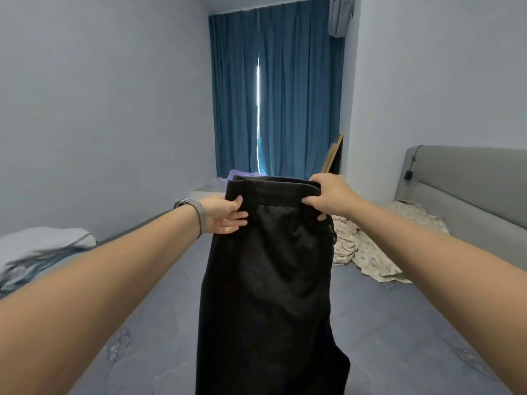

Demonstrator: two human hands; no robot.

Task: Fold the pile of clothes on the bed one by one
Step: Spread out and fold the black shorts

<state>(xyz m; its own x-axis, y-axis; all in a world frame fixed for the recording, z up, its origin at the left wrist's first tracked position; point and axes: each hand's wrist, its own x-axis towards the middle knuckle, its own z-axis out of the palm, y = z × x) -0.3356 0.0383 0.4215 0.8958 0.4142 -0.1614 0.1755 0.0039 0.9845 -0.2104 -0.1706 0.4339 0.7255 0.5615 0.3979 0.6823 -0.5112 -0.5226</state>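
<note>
I hold a pair of black trousers (271, 280) up in the air over the bed (399, 337), waistband at the top, legs hanging down out of the frame's bottom edge. My left hand (225, 213) grips the left end of the waistband, thumb in front. My right hand (328, 196) grips the right end, fingers curled over the top edge. A floral cream garment (368, 252) lies crumpled on the bed at the right, near the headboard. A pale blue and grey heap of cloth (37, 252) lies at the left edge of the bed.
A grey padded headboard (467, 183) stands at the right. Blue curtains (276, 89) hang on the far wall, with a purple object (242, 175) and a low white surface (206, 191) below them. Wooden frames (332, 153) lean in the corner.
</note>
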